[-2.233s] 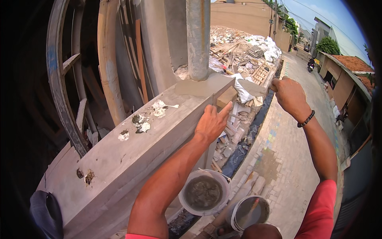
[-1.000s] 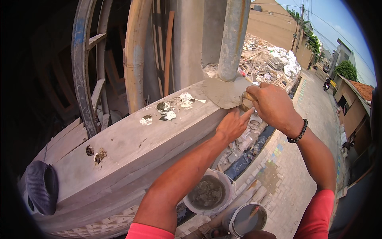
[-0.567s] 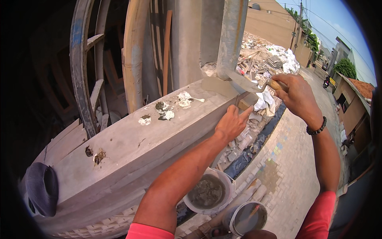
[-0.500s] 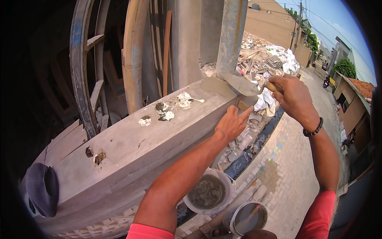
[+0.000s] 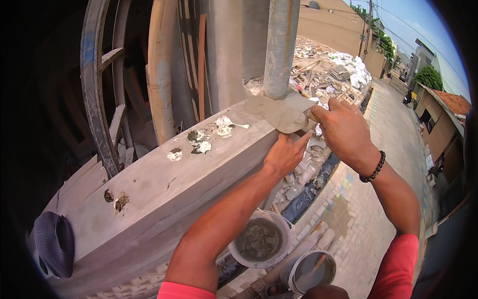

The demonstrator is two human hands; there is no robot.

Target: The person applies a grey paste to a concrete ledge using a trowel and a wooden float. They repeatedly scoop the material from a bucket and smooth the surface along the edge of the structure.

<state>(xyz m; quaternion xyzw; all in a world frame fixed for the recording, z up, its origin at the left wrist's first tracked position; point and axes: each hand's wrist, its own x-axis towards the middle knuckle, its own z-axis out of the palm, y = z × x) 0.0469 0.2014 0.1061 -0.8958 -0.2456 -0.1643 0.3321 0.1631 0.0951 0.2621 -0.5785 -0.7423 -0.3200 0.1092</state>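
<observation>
My right hand (image 5: 346, 130) is wrapped round the handle of a trowel (image 5: 285, 118). The trowel's blade lies nearly flat on wet grey mortar at the far end of the concrete ledge (image 5: 199, 172), just in front of a metal post (image 5: 280, 55). Below the blade, my left hand (image 5: 284, 153) is at the ledge's street-side edge, its fingers pressed up against a small piece of wood (image 5: 301, 132), which is mostly hidden by the fingers and the trowel. White and dark splotches (image 5: 200, 142) mark the ledge top.
A dark cap (image 5: 54, 244) sits on the ledge's near left end. Below stand a bucket of grey mortar (image 5: 260, 238) and a bucket of murky water (image 5: 312, 271). A ladder (image 5: 92, 74) and bamboo pole (image 5: 162, 74) lean at left. Rubble (image 5: 328, 74) is heaped beyond the post.
My right hand has moved left and slightly down, bringing the trowel blade from a tilt beside the post to nearly flat over the ledge's end. My left hand stays at the edge.
</observation>
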